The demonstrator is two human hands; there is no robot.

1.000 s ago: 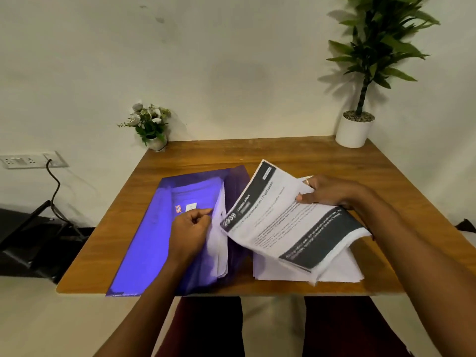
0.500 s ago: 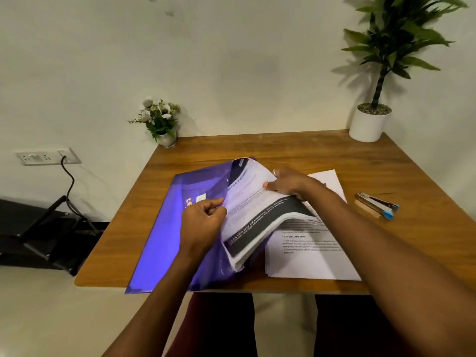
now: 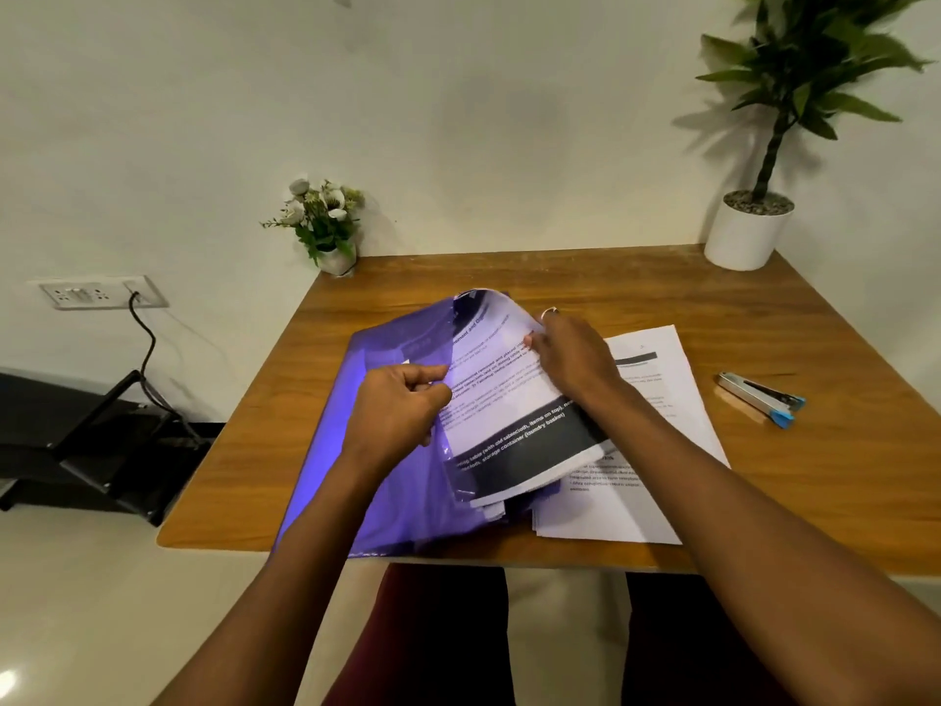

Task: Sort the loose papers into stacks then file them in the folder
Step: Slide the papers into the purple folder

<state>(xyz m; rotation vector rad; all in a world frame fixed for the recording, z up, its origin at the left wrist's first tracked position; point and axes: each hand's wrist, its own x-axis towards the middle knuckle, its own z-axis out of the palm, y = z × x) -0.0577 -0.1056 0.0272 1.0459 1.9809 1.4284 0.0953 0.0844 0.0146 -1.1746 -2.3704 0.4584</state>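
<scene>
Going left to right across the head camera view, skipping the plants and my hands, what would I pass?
Wall socket → purple folder → printed sheets partly under its cover → flat paper stack → stapler.

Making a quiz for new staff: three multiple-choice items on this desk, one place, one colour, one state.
1. The folder is: A purple, B red, C green.
2. The stapler lies: A left of the folder, B right of the flat papers, C in the folder.
3. The bent papers in the right hand are: A torn, B on the floor, C partly under the folder's cover.
A: the folder is purple. B: the stapler lies right of the flat papers. C: the tinted cover overlaps the bent papers.
</scene>
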